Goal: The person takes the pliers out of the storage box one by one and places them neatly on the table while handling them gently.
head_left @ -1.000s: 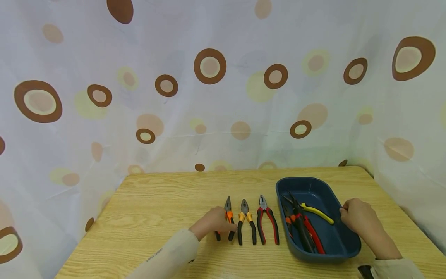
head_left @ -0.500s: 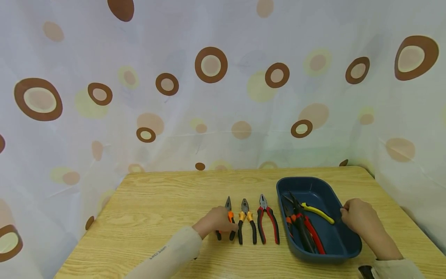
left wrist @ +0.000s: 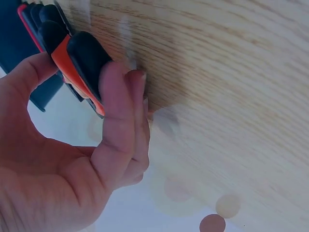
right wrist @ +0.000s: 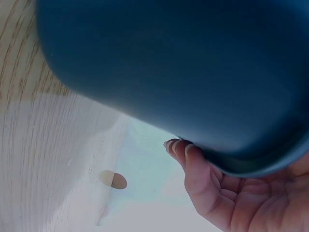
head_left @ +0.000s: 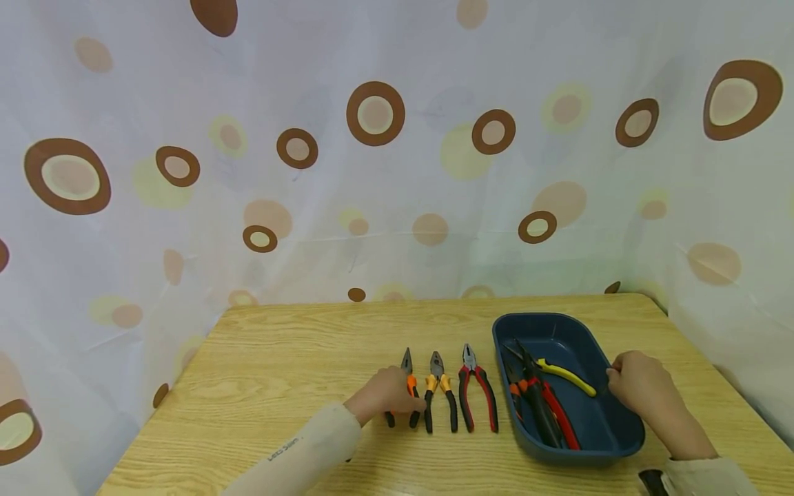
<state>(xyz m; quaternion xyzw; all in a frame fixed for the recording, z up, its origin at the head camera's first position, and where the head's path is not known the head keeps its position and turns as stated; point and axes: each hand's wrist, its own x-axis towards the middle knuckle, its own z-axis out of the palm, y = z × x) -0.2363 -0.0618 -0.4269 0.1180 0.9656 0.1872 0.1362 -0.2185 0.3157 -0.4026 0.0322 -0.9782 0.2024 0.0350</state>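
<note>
In the head view my left hand (head_left: 386, 390) reaches over long-nose pliers with orange-and-black handles (head_left: 406, 362), which lie on the table with their tips pointing away. The left wrist view shows thumb and fingers on either side of the pliers' handles (left wrist: 75, 70), holding them. Just right of these lie pliers with yellow-and-black handles (head_left: 453, 412), then combination pliers with red-and-black handles (head_left: 489, 399). My right hand (head_left: 642, 386) grips the right rim of a dark blue tray (head_left: 577, 458); the right wrist view shows its fingers curled under that rim (right wrist: 241, 169).
Inside the tray are a yellow-handled tool (head_left: 567, 375), pliers with thick black handles (head_left: 542, 413), a red handle (head_left: 561, 417) and an orange-and-black-handled tool (head_left: 516, 399), some overlapping. The wooden table (head_left: 279, 365) ends at a spotted curtain (head_left: 310, 207).
Both hands stay where they were, the left at the orange-and-black pliers and the right on the tray rim. The left forearm has shifted very slightly right.
</note>
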